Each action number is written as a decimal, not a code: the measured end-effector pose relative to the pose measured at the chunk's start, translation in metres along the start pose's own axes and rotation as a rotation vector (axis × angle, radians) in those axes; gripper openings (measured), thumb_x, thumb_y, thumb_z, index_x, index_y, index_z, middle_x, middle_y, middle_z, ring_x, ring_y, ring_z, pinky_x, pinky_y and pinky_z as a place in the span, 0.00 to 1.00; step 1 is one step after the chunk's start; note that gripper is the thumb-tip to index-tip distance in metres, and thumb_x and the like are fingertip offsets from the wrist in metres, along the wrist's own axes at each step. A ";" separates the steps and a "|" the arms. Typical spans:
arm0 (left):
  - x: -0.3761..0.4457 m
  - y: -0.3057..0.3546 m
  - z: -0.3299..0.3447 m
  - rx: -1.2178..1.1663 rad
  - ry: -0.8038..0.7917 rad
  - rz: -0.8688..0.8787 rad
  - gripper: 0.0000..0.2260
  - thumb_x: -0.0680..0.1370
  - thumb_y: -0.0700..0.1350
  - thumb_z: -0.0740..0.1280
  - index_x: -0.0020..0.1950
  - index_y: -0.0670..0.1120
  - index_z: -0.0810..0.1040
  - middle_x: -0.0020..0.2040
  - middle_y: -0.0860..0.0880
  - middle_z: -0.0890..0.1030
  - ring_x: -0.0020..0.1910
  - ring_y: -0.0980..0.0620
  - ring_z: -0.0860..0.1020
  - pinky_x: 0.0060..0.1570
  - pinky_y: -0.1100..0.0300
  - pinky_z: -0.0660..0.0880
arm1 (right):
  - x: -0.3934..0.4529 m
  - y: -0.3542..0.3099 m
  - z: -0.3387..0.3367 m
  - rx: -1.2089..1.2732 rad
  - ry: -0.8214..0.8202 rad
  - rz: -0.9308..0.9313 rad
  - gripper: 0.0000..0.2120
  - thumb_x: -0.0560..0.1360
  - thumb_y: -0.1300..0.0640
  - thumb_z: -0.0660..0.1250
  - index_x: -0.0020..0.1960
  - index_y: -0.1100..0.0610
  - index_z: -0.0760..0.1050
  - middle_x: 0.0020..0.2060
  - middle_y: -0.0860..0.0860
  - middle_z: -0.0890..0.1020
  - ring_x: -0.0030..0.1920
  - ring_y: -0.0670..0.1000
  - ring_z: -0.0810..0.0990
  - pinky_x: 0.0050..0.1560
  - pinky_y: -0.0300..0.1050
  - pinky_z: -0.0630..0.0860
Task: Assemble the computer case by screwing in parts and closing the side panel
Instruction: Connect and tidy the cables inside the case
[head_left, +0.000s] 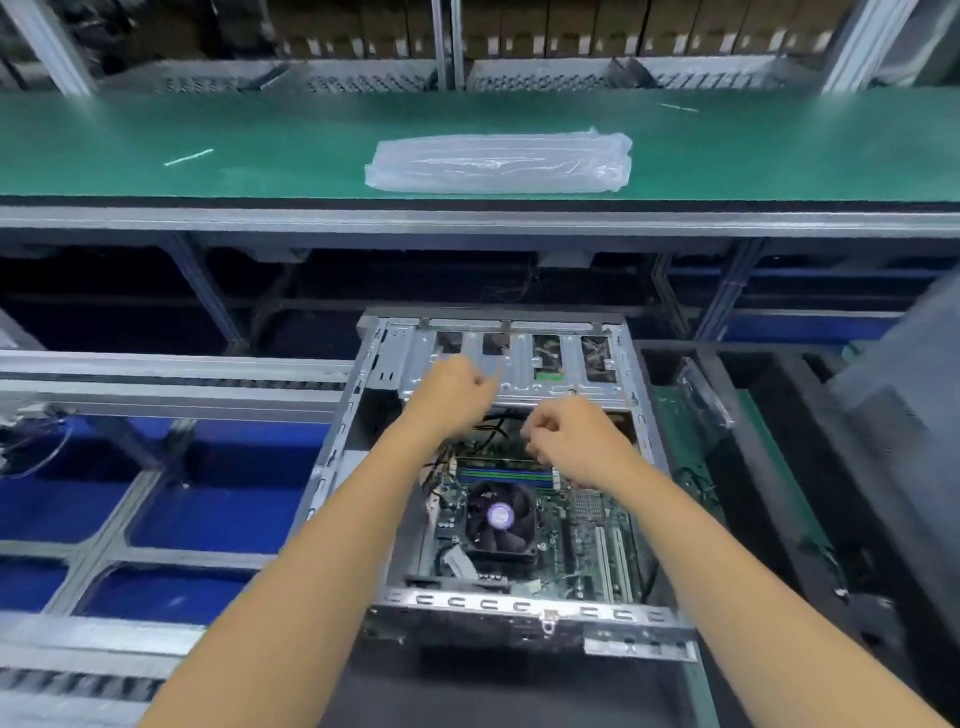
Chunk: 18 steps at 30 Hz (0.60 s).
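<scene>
- An open grey steel computer case (644, 441) lies on its side on the assembly line, side panel off, its interior facing up so the person standing over it can work straight down into it.
- The case's long axis runs away from the camera: the slotted near rail (519, 605) sits closest to the worker, and the silver perforated drive cage (519, 364) marks the far end.
- Inside, the green motherboard (587, 525) lies flat with its round black cooling fan (500, 517) pointing up.
- The left hand (451, 392) is curled almost closed over the drive cage; whether it pinches a screw or other small part cannot be told.
- The right hand (569, 439) is bunched just above the black cables (493, 428) and the blue-green memory slots (506, 475), fingertips drawn together; what they grip, if anything, is hidden.
- Both hands meet at the far end, seemingly fitting or fastening something near the cage.
- A clear crumpled plastic bag (498, 163) rests on the green-matted counter (208, 130) beyond, well apart from the case.
</scene>
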<state>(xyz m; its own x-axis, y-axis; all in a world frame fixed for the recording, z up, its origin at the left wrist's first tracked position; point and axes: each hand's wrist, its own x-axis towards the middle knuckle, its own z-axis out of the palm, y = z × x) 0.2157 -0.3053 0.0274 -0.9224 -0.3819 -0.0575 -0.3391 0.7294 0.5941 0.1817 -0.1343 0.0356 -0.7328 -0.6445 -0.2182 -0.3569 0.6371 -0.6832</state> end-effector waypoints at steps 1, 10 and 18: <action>-0.005 -0.010 -0.002 0.051 -0.083 0.003 0.17 0.77 0.45 0.60 0.30 0.41 0.67 0.26 0.43 0.67 0.26 0.48 0.63 0.29 0.57 0.62 | 0.002 0.000 0.007 -0.059 -0.050 0.060 0.11 0.80 0.63 0.60 0.48 0.56 0.80 0.46 0.55 0.84 0.44 0.58 0.83 0.45 0.48 0.80; -0.025 -0.032 0.012 0.356 -0.347 0.093 0.06 0.74 0.35 0.59 0.38 0.41 0.70 0.35 0.44 0.72 0.32 0.45 0.70 0.33 0.55 0.67 | -0.009 0.026 0.032 -0.403 -0.256 0.347 0.16 0.77 0.69 0.58 0.62 0.63 0.77 0.59 0.61 0.80 0.58 0.60 0.80 0.56 0.51 0.76; -0.018 -0.023 0.026 0.618 -0.341 0.007 0.15 0.77 0.38 0.60 0.64 0.39 0.68 0.61 0.40 0.72 0.59 0.40 0.72 0.50 0.48 0.74 | 0.004 0.030 0.032 -0.456 -0.272 0.362 0.15 0.79 0.68 0.57 0.65 0.65 0.70 0.61 0.61 0.76 0.55 0.60 0.78 0.46 0.48 0.73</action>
<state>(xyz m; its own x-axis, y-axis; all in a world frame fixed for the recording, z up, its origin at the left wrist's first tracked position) 0.2357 -0.3000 -0.0064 -0.8973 -0.2505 -0.3635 -0.2825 0.9586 0.0369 0.1864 -0.1310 -0.0077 -0.7014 -0.4009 -0.5893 -0.3689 0.9116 -0.1811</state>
